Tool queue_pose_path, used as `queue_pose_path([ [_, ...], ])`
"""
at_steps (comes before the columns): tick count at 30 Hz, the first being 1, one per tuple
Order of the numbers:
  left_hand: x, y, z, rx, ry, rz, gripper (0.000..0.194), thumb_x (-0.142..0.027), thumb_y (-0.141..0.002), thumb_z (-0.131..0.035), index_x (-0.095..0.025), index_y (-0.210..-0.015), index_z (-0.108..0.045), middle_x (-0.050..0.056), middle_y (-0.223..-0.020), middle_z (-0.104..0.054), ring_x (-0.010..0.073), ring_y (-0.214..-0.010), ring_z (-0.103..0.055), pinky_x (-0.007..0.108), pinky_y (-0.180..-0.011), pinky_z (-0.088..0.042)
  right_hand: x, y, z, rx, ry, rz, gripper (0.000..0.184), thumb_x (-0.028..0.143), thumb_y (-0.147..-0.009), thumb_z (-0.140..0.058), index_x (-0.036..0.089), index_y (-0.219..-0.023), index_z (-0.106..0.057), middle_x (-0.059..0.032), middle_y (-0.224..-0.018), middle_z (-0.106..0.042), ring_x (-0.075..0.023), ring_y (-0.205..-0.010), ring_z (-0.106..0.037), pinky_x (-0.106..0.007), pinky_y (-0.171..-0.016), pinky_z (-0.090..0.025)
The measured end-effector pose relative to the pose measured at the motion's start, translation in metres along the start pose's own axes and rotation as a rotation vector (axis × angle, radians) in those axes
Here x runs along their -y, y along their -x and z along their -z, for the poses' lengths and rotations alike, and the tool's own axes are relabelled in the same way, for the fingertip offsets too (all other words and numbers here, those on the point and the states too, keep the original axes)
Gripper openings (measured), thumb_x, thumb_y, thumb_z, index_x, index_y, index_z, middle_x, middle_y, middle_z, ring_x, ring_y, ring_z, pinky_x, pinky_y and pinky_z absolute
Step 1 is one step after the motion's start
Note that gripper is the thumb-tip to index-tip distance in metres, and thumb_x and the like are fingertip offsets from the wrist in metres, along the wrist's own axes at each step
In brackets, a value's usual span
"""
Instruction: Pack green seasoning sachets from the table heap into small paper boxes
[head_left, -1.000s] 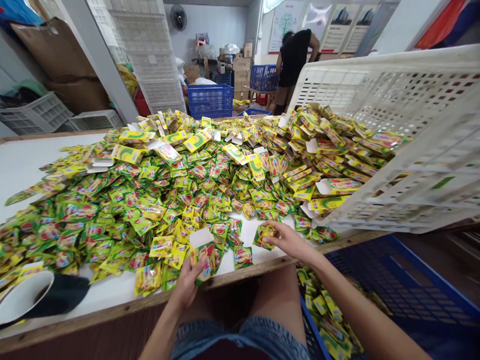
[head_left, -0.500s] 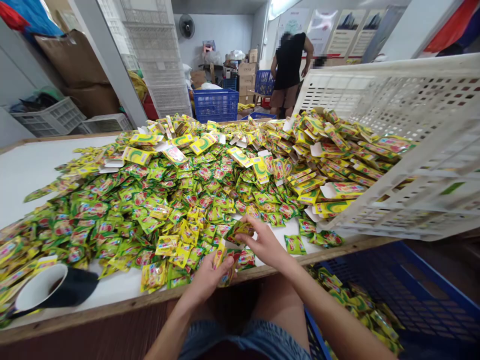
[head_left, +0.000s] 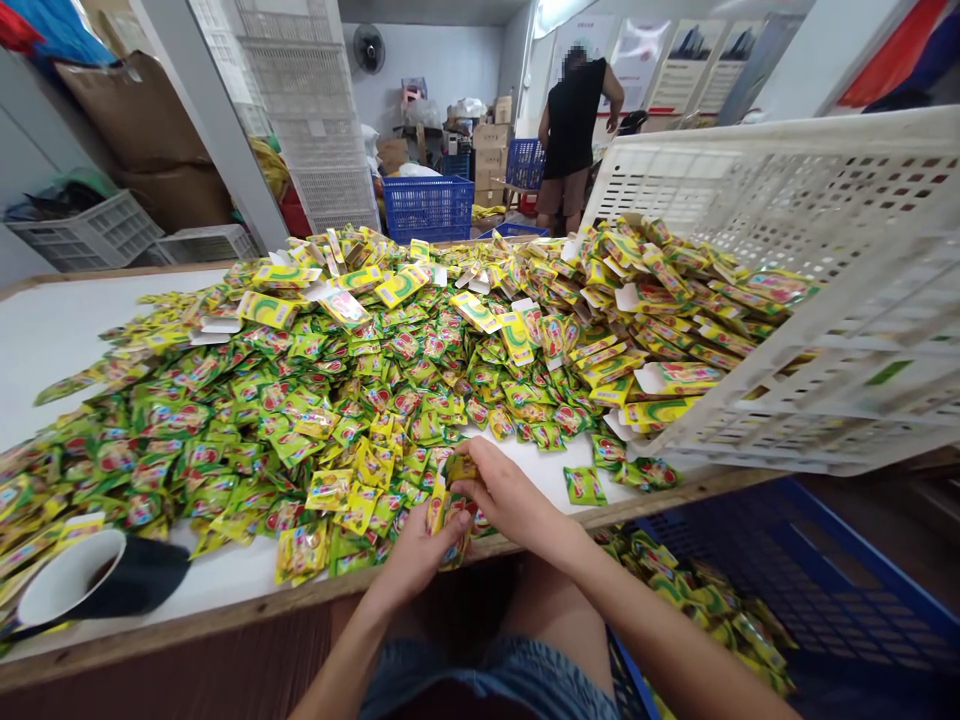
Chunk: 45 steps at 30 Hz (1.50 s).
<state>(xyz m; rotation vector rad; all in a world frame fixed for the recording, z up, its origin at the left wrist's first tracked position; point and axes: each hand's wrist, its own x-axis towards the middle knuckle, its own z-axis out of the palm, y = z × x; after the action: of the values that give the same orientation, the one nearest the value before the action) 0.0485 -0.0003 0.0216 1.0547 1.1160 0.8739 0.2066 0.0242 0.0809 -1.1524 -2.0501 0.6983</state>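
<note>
My left hand (head_left: 417,552) is closed around a small yellow carton (head_left: 436,510) at the table's front edge. Just above its upper end, my right hand (head_left: 511,492) pinches a small green-and-yellow packet (head_left: 459,467). The fingers hide much of both, so how far the packet sits inside the carton cannot be made out. A broad heap of green and yellow packets (head_left: 247,400) spreads over the white table beyond my hands. A few loose packets (head_left: 583,486) lie to the right of my right hand.
A white perforated crate (head_left: 855,370) lies tipped at the right, with yellow cartons (head_left: 667,378) spilling from it. A dark mug (head_left: 142,575) stands front left. Below the table edge is a blue crate (head_left: 847,570) of packets. A person (head_left: 574,125) stands at the back.
My right hand has moved left and slightly down, bringing the packet from beside the carton to its upper end. My left hand keeps its hold on the carton.
</note>
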Motion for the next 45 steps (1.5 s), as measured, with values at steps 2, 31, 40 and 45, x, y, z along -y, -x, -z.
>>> queue_pose_path([
  [2,0.002,-0.001,0.002,0.023,0.02,0.004,0.039,-0.048,-0.065,-0.07,-0.014,-0.081,-0.057,0.002,-0.066,-0.063,0.0159,-0.058,-0.059,0.026,-0.058,-0.046,-0.005,0.001,0.002,0.006,-0.124,-0.049,0.029,0.011,-0.08,-0.054,0.021,-0.107,-0.047,-0.0039,-0.101,-0.055,-0.017,-0.091,-0.053,-0.028,-0.078,-0.042],
  [31,0.005,-0.008,0.002,-0.105,0.146,-0.261,0.06,-0.027,-0.072,-0.068,-0.024,-0.121,-0.034,0.005,-0.105,-0.063,0.0187,-0.093,-0.062,0.031,-0.082,-0.047,-0.025,0.027,-0.03,-0.173,-0.266,-0.121,0.016,0.023,-0.085,-0.054,0.021,-0.1,-0.052,-0.0033,-0.092,-0.06,-0.0166,-0.085,-0.057,-0.03,-0.077,-0.045],
  [40,0.015,-0.002,0.001,-0.258,0.116,-0.349,0.044,-0.027,-0.075,-0.066,-0.025,-0.109,-0.038,0.005,-0.108,-0.057,0.0173,-0.086,-0.061,0.027,-0.073,-0.047,-0.028,0.023,-0.041,-0.185,-0.283,-0.083,0.014,0.024,-0.087,-0.05,0.021,-0.098,-0.059,-0.005,-0.094,-0.062,-0.018,-0.091,-0.057,-0.031,-0.081,-0.046],
  [45,0.014,-0.005,0.012,-0.214,-0.027,-0.336,0.021,-0.029,-0.076,-0.064,-0.02,-0.092,-0.056,0.003,-0.083,-0.062,0.0187,-0.082,-0.059,0.026,-0.075,-0.044,-0.034,0.018,-0.041,-0.088,-0.263,-0.067,0.015,0.025,-0.088,-0.051,0.022,-0.093,-0.065,-0.004,-0.086,-0.061,-0.017,-0.085,-0.058,-0.03,-0.077,-0.046],
])
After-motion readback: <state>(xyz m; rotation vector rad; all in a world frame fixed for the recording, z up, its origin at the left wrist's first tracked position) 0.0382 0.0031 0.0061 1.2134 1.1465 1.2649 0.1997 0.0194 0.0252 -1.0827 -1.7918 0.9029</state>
